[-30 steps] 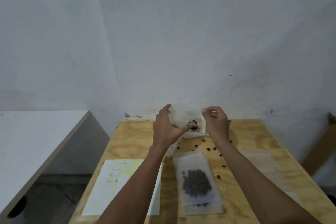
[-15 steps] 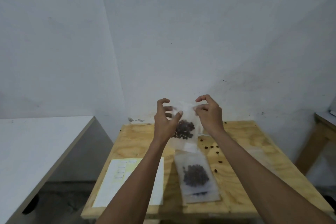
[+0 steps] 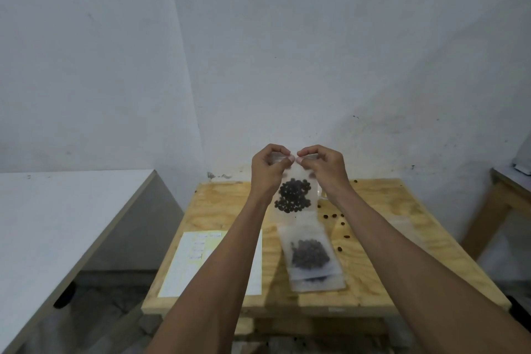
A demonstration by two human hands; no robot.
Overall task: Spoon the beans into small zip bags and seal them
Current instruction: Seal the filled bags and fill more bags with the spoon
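Observation:
A small clear zip bag (image 3: 294,197) with dark beans in its lower half hangs upright above the wooden table (image 3: 382,241). My left hand (image 3: 267,172) and my right hand (image 3: 326,169) both pinch its top edge, thumbs nearly touching in the middle. Below it on the table lies a stack of filled zip bags (image 3: 311,259) holding dark beans. Several loose beans (image 3: 334,216) are scattered on the wood to the right. No spoon is visible.
A white and yellow paper sheet (image 3: 189,264) lies on the table's left part. A white table (image 3: 57,227) stands to the left, another wooden table (image 3: 508,192) at the right edge. A flat empty bag (image 3: 402,220) lies right of my right forearm. The wall is close behind.
Both hands have lifted the bag off the table and turned it upright. The fingers moved from the bag's sides to its top edge, and the beans slid to the bottom.

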